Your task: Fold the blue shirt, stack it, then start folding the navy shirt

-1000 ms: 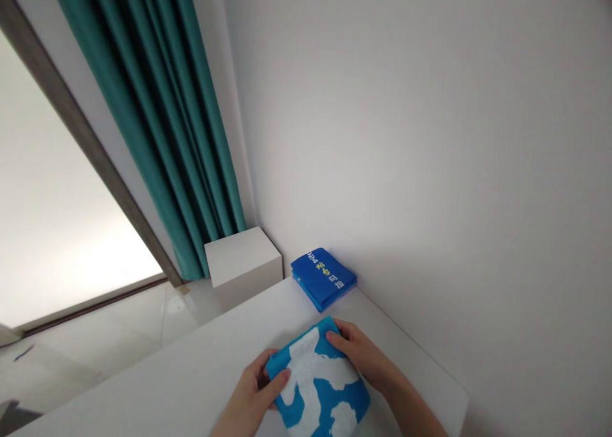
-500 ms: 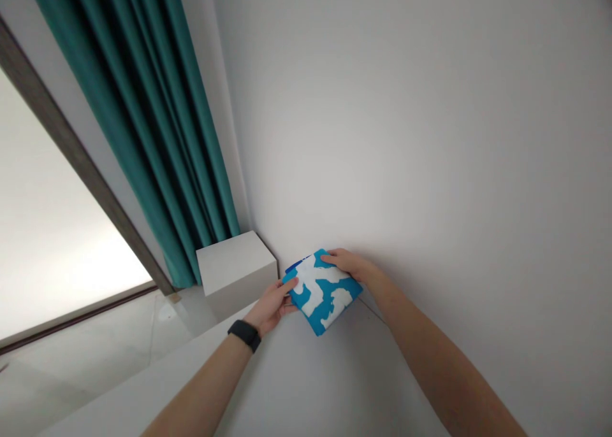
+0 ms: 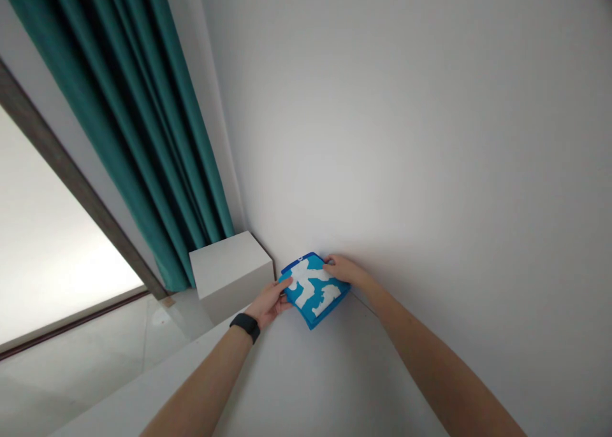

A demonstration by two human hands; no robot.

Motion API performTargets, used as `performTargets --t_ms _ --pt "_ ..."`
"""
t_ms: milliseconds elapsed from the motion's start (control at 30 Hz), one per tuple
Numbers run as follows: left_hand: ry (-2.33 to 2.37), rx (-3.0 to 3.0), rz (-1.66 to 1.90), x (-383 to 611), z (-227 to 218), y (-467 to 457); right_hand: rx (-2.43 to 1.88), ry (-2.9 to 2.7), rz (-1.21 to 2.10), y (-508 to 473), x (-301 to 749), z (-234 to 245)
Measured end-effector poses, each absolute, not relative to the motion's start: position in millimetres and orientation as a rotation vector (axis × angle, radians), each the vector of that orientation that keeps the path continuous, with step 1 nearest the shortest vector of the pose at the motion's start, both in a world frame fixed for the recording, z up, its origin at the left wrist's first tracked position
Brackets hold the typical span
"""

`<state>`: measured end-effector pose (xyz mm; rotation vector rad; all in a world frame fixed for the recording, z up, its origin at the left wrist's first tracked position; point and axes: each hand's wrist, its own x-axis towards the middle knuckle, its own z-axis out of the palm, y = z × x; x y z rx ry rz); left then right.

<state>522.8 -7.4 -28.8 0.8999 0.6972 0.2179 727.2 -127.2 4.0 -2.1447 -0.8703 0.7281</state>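
Head view, both forearms reaching out to the far corner of the white table (image 3: 306,386), where it meets the wall (image 3: 406,137).

Folded blue-and-white cloth (image 3: 313,290): a flat square, held between the two hands, turned corner-on and tilted, just in front of the wall. Whether it touches the table cannot be told from this view. A darker blue edge (image 3: 300,256) shows along its far side, apparently a second folded piece beneath it.

Left hand (image 3: 268,304): partly open, thumb lying on the cloth's near face, fingers passing behind its left edge, so the edge is pinched between them. Black wristband (image 3: 245,327) on that wrist.

Right hand (image 3: 345,270): fingers together and slightly curled, pressed on the cloth's right corner; the thumb cannot be made out.

The two hands stay apart, with the cloth spanning the gap between them.

Left of the cloth: a white box (image 3: 230,274) standing in the corner, just beside the left hand. Behind it hangs a teal curtain (image 3: 129,125) in deep folds — next to a brightly lit opening (image 3: 52,246) with a dark frame (image 3: 62,176). Below it, pale tile floor (image 3: 86,354).
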Motion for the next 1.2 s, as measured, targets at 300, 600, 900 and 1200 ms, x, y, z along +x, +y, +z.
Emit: performTargets --t_ms 300,600,900,1200 --pt "0.717 0.915 0.247 522.2 -25.3 -13.1 -2.058 -0.748 0.889 -184.6 704.1 -9.4" --pt "0.806 0.830 0.435 517.7 -24.3 -66.6 -1.779 -0.555 0.916 -190.5 689.6 -16.0" --pt "0.810 0.875 0.410 515.0 -7.3 -73.0 -1.840 -0.593 0.975 -187.0 692.1 -3.6" --pt "0.721 0.938 0.452 527.5 1.6 -51.9 -1.773 -0.622 0.817 -174.9 699.1 3.1"
